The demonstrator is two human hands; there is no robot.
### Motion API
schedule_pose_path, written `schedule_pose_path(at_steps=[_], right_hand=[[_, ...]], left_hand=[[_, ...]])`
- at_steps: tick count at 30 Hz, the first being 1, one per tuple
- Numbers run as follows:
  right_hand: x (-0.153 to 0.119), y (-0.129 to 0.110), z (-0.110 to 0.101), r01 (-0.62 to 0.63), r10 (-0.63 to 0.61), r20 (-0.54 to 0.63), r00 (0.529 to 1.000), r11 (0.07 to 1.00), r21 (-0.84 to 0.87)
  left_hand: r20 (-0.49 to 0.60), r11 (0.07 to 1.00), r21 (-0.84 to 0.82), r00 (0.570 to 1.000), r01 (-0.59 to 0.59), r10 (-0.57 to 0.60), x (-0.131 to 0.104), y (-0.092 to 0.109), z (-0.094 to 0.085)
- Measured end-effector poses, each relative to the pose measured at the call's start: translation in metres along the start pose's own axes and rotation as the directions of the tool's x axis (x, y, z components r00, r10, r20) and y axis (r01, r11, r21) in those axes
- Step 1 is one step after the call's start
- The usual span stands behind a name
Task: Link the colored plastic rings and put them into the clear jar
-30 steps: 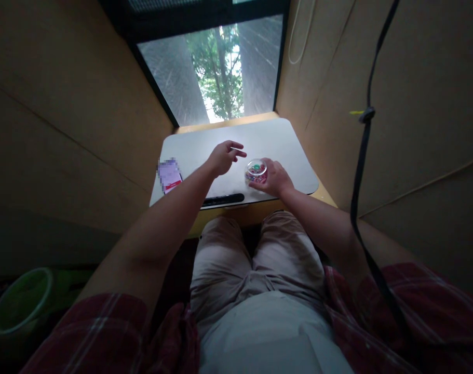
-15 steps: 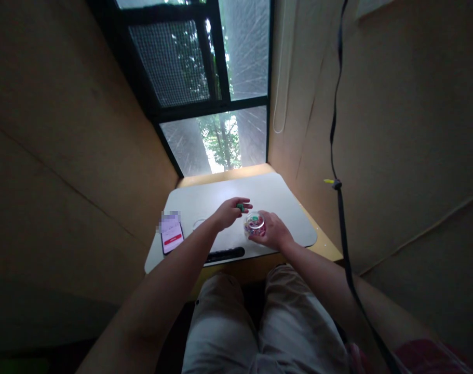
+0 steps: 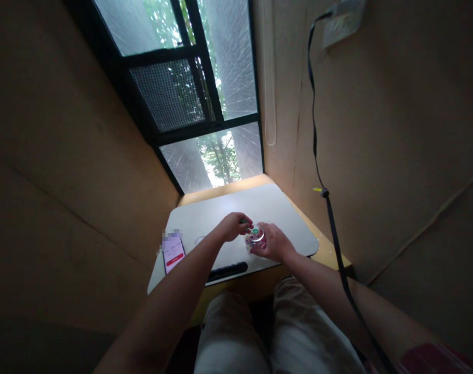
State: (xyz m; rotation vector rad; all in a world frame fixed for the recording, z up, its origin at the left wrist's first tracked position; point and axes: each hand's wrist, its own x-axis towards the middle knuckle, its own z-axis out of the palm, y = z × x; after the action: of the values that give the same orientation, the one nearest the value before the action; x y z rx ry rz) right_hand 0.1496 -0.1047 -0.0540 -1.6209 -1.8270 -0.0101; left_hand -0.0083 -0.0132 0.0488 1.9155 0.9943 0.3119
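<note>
My right hand (image 3: 273,242) is wrapped round the side of a small clear jar (image 3: 255,240) that stands on a white lap desk (image 3: 220,208). Colourful little pieces, pink and white among them, fill the jar, and something green shows at its top. Just left of the jar's mouth, my left hand (image 3: 236,226) is closed with its fingers curled, and a bit of green shows between them. The exact kind of these small green pieces is too small to make out. A clear round rim, perhaps a lid (image 3: 200,240), lies partly hidden behind my left forearm.
A phone (image 3: 174,252) with a lit screen lies at the desk's left side. Along the front edge runs a black slotted strip (image 3: 228,270). A black cable (image 3: 332,228) hangs from a wall outlet (image 3: 343,26) across my right arm. A window (image 3: 205,114) stands behind.
My left hand has curled its outstretched fingers round the green pieces and come closer to the jar's mouth. My right hand stays on the jar. The view has tilted up slightly.
</note>
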Motion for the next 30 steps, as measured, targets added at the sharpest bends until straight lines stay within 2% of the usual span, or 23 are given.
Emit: schedule_pose_path(at_steps=[4,7,10,15,22,30], right_hand=[[0.000,0.000,0.000,-0.005,0.005,0.002,1.000,1.000,-0.004],[0.001,0.000,0.001,-0.011,0.011,0.005,1.000,1.000,-0.007],[0.001,-0.001,0.001,-0.018,0.018,0.011,1.000,1.000,-0.006],[0.001,0.000,-0.001,-0.023,0.022,0.020,1.000,1.000,0.013],[0.001,0.001,0.001,-0.026,0.025,0.024,0.999,1.000,0.011],[0.001,-0.001,-0.001,-0.026,0.025,0.036,0.999,0.999,0.019]], left_hand=[[0.042,0.965,0.256,0.998,-0.056,0.047,0.003,-0.001,0.000],[0.033,0.934,0.345,0.996,-0.089,0.083,0.005,0.000,0.003],[0.013,0.925,0.361,0.993,-0.116,0.119,0.006,0.001,0.006],[0.025,0.937,0.336,0.995,-0.095,0.091,0.010,0.002,0.005],[0.126,0.969,0.238,0.991,-0.066,0.036,0.014,0.004,-0.006],[0.221,0.943,0.311,0.974,-0.120,0.051,0.020,0.000,-0.010]])
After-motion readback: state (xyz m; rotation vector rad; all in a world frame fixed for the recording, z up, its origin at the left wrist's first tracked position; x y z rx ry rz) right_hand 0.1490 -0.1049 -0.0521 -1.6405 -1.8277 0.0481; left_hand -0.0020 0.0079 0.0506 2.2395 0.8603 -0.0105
